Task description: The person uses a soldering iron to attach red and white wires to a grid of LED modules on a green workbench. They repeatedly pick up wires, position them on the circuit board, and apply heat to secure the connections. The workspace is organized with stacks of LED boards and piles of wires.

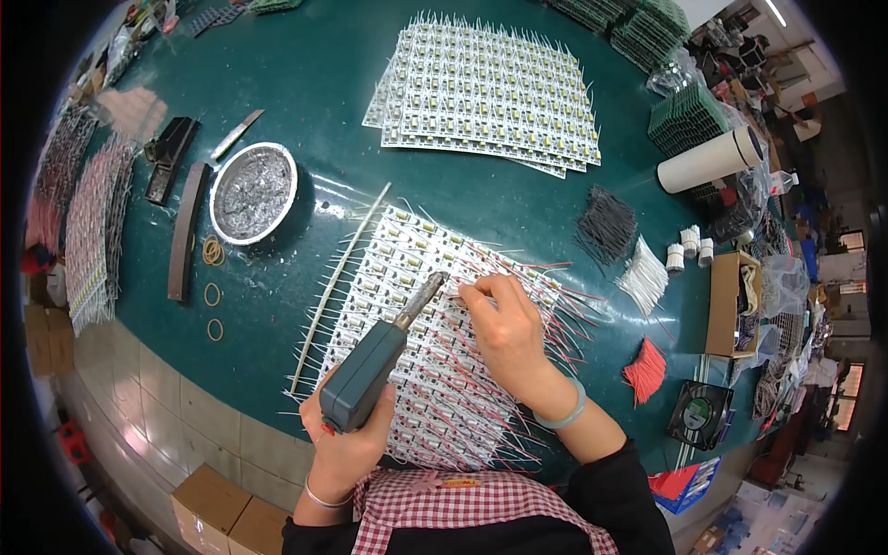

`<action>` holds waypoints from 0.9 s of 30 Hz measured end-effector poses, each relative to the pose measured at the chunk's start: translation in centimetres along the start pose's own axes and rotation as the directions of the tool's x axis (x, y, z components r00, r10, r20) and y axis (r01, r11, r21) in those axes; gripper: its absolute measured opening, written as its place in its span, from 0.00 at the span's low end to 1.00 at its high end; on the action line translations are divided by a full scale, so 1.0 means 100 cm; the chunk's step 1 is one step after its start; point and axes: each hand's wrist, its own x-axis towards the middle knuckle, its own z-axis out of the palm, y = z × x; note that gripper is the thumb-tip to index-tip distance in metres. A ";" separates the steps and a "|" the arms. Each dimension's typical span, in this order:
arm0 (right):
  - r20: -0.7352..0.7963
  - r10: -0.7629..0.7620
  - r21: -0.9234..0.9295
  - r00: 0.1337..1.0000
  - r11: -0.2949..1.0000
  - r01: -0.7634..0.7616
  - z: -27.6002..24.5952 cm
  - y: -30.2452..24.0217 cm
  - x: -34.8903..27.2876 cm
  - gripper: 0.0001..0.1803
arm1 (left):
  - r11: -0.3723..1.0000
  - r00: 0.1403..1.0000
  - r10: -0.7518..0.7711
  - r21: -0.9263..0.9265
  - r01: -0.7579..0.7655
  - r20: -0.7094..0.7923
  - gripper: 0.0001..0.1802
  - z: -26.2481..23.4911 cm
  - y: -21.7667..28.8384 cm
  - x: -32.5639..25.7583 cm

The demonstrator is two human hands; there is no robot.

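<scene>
My left hand (350, 453) grips a dark green soldering gun (363, 372), and its metal tip points away over a white panel of small circuit boards (375, 305). My right hand (507, 328) has thumb and fingers pinched together close to that tip, just above the panel. What they pinch is mostly hidden; a thin wire end seems to show there. Rows of red wires (472, 370) lie across the panel's right and near parts, their ends hanging past its right edge. White wires stick out along the left edge, next to a long pale strip (340, 289).
A stack of circuit panels (490, 92) lies at the back. Left stand a bowl of grey metallic scrap (253, 194), a dark bar (189, 231), rubber bands (214, 294) and a knife (237, 134). Right are black wires (606, 227), white wires (643, 277), red wires (645, 372), a fan (700, 414) and a bottle (710, 159).
</scene>
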 end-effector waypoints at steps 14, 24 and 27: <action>-0.096 0.133 0.043 0.987 0.991 -0.129 -0.066 -0.017 -0.016 0.18 | 0.999 0.996 0.039 -0.024 -0.041 -0.078 0.11 -0.004 -0.006 -0.002; -0.050 -0.008 0.034 0.999 0.999 0.010 -0.001 -0.014 -0.009 0.17 | 1.000 0.999 0.006 -0.013 -0.006 -0.051 0.10 -0.010 0.000 -0.011; -0.028 -0.005 0.022 1.000 1.000 0.005 0.002 -0.014 -0.011 0.17 | 0.997 0.997 -0.052 -0.058 0.048 -0.061 0.10 -0.009 -0.002 -0.014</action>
